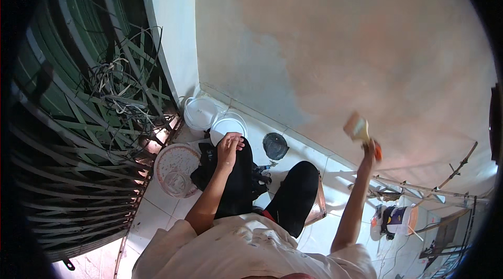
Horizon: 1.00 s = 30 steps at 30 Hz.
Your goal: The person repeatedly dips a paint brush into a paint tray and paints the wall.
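We see the right hand (370, 151) gripping a flat paintbrush (357, 127) by its handle (378, 151), near the patchy wall (335, 53); whether it touches, we cannot tell. The left hand (228, 150) rests loosely open on the knee (243, 162).

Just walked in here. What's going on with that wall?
A person sits facing the patchy wall, the right hand holding a wide paintbrush up near it; whether the bristles touch is hard to tell. The left hand is empty, at the left knee. Two white buckets stand ahead to the left, beyond a round, pinkish tub, and a dark round dish lies on the tiled floor.
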### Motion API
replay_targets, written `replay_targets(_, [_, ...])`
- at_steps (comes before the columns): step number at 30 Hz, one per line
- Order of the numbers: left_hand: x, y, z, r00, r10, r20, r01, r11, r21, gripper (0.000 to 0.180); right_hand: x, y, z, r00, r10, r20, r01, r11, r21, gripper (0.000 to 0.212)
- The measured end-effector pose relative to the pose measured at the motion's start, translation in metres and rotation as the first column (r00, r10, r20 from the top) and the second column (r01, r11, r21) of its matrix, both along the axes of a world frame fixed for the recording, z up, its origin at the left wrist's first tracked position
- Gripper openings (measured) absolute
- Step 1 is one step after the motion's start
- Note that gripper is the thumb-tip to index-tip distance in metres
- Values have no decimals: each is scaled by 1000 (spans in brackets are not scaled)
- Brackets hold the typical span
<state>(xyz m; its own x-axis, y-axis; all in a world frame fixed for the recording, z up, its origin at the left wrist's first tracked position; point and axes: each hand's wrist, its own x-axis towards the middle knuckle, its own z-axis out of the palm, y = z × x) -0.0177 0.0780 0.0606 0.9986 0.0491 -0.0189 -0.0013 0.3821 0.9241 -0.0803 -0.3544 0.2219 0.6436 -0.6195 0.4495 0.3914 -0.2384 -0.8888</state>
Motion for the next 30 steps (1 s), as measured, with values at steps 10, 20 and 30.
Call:
replay_targets(10, [0, 2, -9, 994, 101, -48, -108, 973, -206, 18, 222, 244, 84, 893, 308, -328, -434, 397, -809, 17])
replay_targets(20, [-3, 1, -8, 999, 28, -28, -31, 994, -102, 17, 230, 284, 168, 963, 269, -19, -71, 184, -980, 13])
replay_targets(30, [-1, 4, -6, 1000, 11, -17, -13, 993, -119, 18, 260, 266, -13, 809, 252, -531, -414, -395, -820, 5])
